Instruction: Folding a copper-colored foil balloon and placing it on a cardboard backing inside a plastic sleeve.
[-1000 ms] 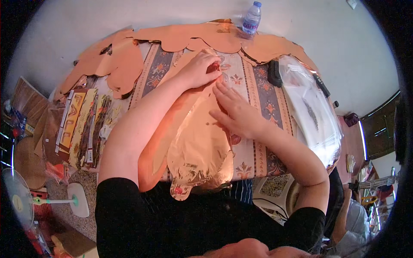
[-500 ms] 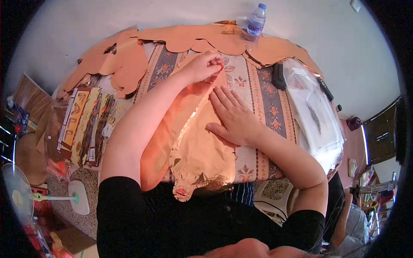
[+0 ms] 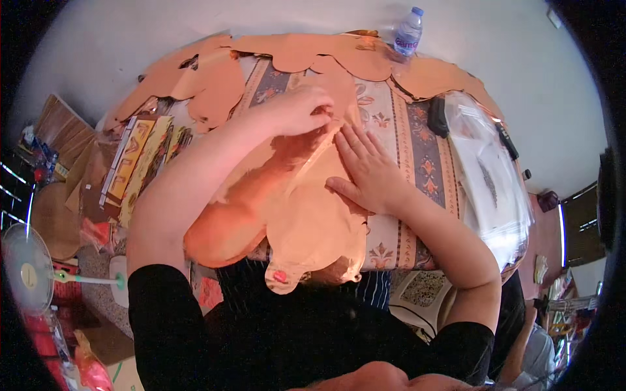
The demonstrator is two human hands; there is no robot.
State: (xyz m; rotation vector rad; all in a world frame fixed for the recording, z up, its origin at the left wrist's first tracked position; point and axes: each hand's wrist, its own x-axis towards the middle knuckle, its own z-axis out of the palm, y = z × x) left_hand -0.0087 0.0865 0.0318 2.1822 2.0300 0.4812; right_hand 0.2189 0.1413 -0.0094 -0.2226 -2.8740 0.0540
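A flat, orange-gold foil balloon (image 3: 316, 225) lies across the near middle of the table, its rounded tab with a red mark hanging at the near edge. My right hand (image 3: 368, 169) rests flat on its right part, fingers extended and thumb apart. Over the balloon's far, narrower part, my left hand (image 3: 306, 112) is closed, fingertips pinched together; what they hold, if anything, is hidden. Left of the balloon, under my left forearm, spreads another smooth orange foil section (image 3: 228, 228). Whether the two are joined I cannot tell. A raised shiny crease runs between them toward my hands.
More flat orange foil pieces (image 3: 313, 51) line the table's far edge, near a water bottle (image 3: 408, 32). Printed paper packs (image 3: 134, 166) lie at left, clear plastic bags (image 3: 486, 176) and a black object (image 3: 438, 117) at right. A fan (image 3: 27, 268) stands at lower left.
My left hand has shifted slightly left and down. The left foil section spreads wider, and the balloon's near end looks smoother. My right hand stays flat on the balloon. The view has shifted a little.
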